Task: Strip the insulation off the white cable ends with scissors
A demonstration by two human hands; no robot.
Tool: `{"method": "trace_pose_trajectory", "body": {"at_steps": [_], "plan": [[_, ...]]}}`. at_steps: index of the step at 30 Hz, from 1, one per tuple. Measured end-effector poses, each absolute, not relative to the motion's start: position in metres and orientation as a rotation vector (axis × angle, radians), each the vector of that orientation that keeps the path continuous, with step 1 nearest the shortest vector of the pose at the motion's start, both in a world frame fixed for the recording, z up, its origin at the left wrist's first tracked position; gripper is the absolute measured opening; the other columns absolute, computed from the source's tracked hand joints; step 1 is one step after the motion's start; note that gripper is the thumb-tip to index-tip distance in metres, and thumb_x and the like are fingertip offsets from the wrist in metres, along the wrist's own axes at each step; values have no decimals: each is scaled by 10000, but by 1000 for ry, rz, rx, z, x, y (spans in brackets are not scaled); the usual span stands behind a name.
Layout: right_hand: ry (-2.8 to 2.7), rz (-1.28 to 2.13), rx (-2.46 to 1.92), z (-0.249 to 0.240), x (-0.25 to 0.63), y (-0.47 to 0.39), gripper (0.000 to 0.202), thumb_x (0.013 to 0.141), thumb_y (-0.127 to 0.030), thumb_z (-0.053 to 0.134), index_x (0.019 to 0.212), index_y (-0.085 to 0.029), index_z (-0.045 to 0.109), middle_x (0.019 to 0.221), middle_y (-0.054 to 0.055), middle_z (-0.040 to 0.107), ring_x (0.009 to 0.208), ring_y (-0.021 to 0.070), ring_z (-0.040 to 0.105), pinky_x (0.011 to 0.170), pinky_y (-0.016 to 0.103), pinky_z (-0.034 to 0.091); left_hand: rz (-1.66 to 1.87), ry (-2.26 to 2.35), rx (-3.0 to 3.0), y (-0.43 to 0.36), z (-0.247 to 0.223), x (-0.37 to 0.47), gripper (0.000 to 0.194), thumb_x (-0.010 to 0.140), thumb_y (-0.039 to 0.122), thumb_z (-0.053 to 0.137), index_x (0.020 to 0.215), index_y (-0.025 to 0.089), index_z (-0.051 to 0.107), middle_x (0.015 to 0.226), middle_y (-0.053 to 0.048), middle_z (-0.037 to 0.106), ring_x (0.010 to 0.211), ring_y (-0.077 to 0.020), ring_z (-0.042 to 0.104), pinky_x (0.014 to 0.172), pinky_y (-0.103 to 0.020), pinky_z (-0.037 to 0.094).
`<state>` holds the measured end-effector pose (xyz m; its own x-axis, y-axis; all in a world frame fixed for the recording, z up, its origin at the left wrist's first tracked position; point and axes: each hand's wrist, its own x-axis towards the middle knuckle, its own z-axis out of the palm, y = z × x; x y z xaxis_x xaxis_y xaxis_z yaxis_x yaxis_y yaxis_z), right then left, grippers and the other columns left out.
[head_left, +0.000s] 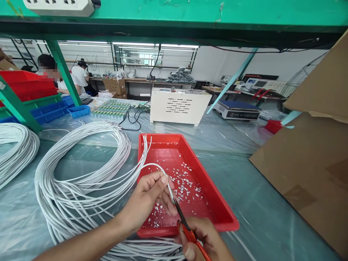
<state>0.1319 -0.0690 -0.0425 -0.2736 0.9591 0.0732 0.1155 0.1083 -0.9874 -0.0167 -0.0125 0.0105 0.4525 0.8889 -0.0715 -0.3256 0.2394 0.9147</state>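
Observation:
My left hand (152,192) pinches a white cable (169,187) near its end, between thumb and fingers. The cable arches back to a large coil of white cables (46,174) on the left. In my right hand (206,239) is a red-handled tool (190,235) with long, narrow dark jaws; whether it is pliers or scissors I cannot tell. Its tip touches or almost touches the cable end. Both hands are over the front part of a red tray (217,197), where small silvery scraps (187,181) lie scattered. Several other cable ends rest over the tray's left edge.
Another cable coil (19,156) lies at far left, near red and blue bins (49,112). A cream metal box (178,107) stands behind the tray. Cardboard (307,174) closes off the right side. A green shelf (174,14) hangs overhead. Two people sit at the back left.

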Motion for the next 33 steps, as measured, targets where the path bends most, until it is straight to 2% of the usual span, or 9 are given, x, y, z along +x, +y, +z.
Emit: {"method": "trace_pose_trajectory", "body": {"at_steps": [4, 6, 10, 15, 21, 26, 33], "plan": [[-1575, 955, -1078, -38, 133, -66, 439, 680, -542, 606, 520, -176, 423, 486, -66, 314, 445, 76, 262, 428, 207, 209, 886, 712, 990, -15, 9, -15, 257, 858, 332, 472, 705, 129, 511, 557, -8, 615, 418, -81, 575, 432, -150, 433], [-1540, 850, -1107, -36, 134, -64, 380, 711, -436, 608, 515, -178, 409, 480, -70, 308, 434, 71, 253, 418, 208, 190, 943, 742, 1040, -16, 10, -16, 230, 853, 320, 486, 738, 126, 526, 620, -27, 644, 459, -95, 598, 475, -177, 467], [-1465, 708, -1179, -35, 136, -62, 273, 746, -276, 576, 532, -182, 435, 483, -63, 338, 430, 79, 300, 415, 196, 260, 1058, 815, 1134, -22, 8, -14, 181, 810, 295, 556, 745, 127, 553, 701, -47, 671, 530, -121, 629, 536, -214, 504], [-1454, 608, -1149, -31, 135, -61, 79, 685, -148, 625, 671, -185, 557, 566, -36, 548, 453, 96, 473, 434, 174, 396, 1138, 872, 1277, -30, 2, -9, 157, 792, 263, 580, 716, 129, 611, 668, -43, 677, 594, -143, 644, 611, -230, 515], [-1468, 504, -1086, -31, 133, -57, 126, 680, -86, 610, 733, -199, 592, 601, -36, 622, 480, 106, 571, 464, 168, 451, 1206, 903, 1528, -35, -4, -11, 140, 811, 190, 552, 766, 150, 678, 776, -47, 699, 730, -148, 637, 681, -203, 493], [-1469, 466, -1105, -32, 134, -55, 115, 672, -83, 602, 723, -186, 593, 592, -24, 622, 482, 119, 589, 455, 175, 460, 1179, 915, 1660, -36, -8, -13, 152, 820, 151, 535, 824, 169, 686, 825, -31, 710, 778, -125, 635, 735, -167, 476], [-1473, 451, -1106, -31, 135, -58, 94, 679, -91, 589, 725, -174, 590, 620, 3, 653, 485, 124, 598, 433, 174, 459, 1182, 908, 1716, -36, -10, -13, 149, 821, 137, 533, 838, 169, 677, 842, -27, 712, 785, -117, 639, 733, -154, 477]]}}
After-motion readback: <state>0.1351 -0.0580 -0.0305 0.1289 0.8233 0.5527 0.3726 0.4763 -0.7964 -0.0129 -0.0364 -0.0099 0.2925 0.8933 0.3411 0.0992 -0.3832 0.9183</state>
